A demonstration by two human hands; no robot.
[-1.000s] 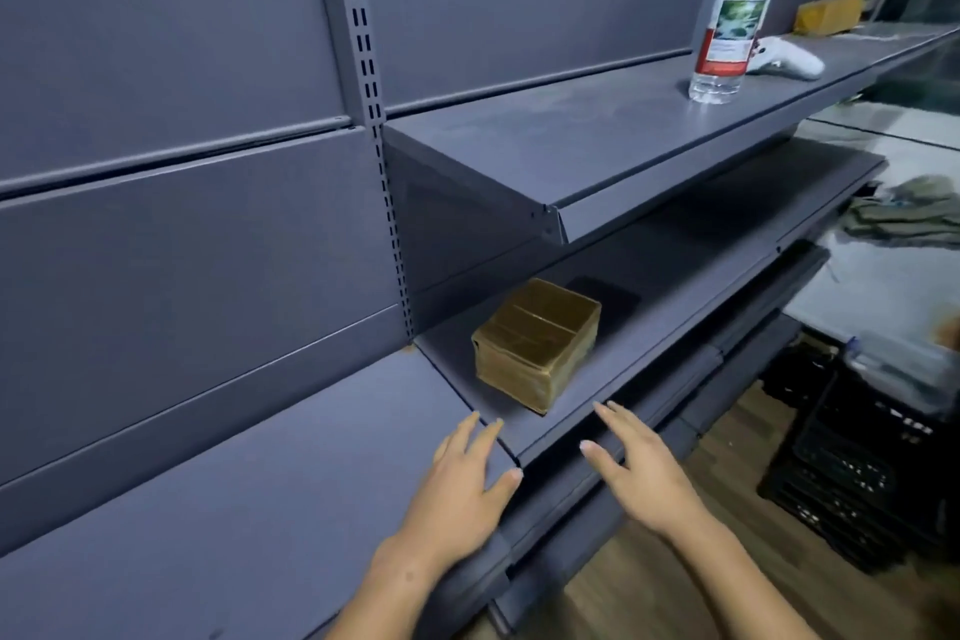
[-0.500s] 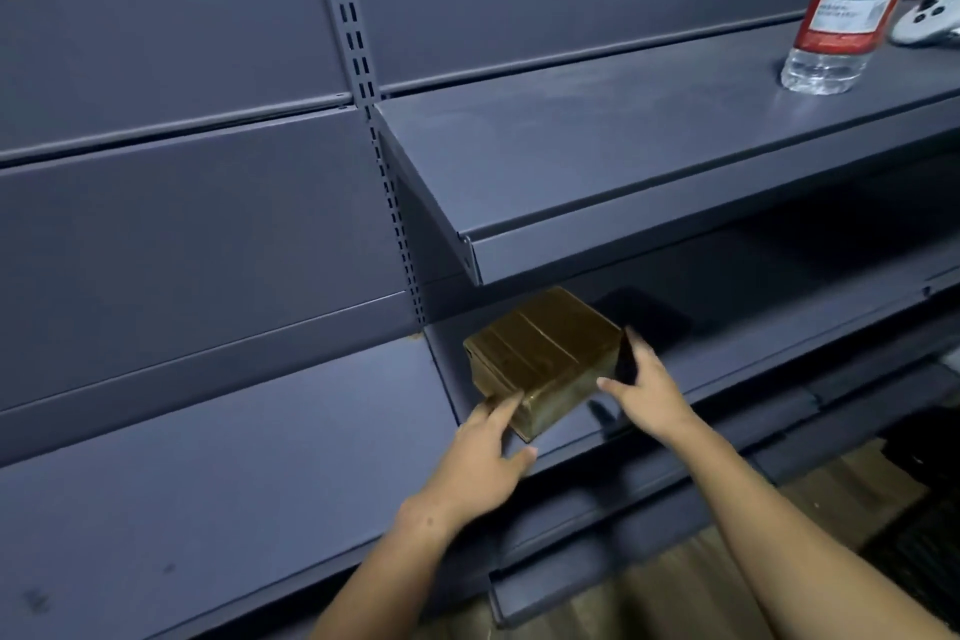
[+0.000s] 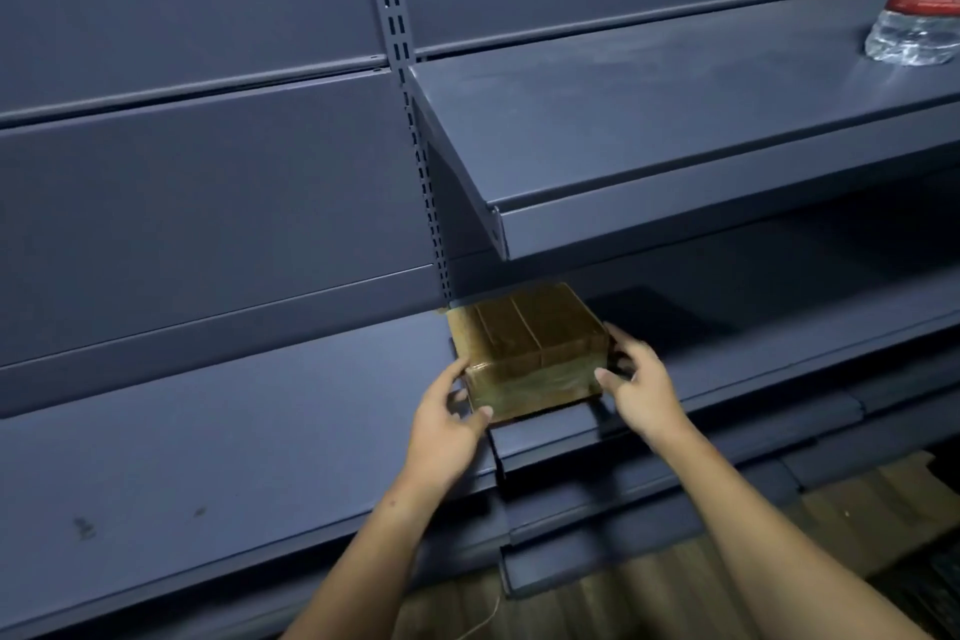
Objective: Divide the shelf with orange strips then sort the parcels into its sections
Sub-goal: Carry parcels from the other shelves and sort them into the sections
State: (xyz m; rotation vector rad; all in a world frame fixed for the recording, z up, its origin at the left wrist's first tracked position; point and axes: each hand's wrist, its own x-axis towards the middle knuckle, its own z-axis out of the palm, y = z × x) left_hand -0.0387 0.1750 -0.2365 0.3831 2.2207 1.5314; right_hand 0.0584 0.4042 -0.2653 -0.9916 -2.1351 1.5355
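Note:
A brown taped parcel (image 3: 530, 348) sits square on the grey middle shelf (image 3: 727, 359), at its left end beside the slotted upright (image 3: 415, 140). My left hand (image 3: 449, 418) grips the parcel's near left corner, thumb on the front face. My right hand (image 3: 641, 387) holds the parcel's right side, fingers curled round the edge. A bit of orange shows at the shelf's back left corner (image 3: 441, 325), beside the parcel.
A second grey shelf (image 3: 208, 431) runs to the left at about the same height. An upper shelf (image 3: 675, 120) overhangs the parcel and carries a clear water bottle (image 3: 917, 21) at far right. Wooden floor (image 3: 675, 582) shows below.
Both hands reached from the shelf's front edge to the parcel and took hold of it. The parcel turned from skewed to square and slid left against the upright.

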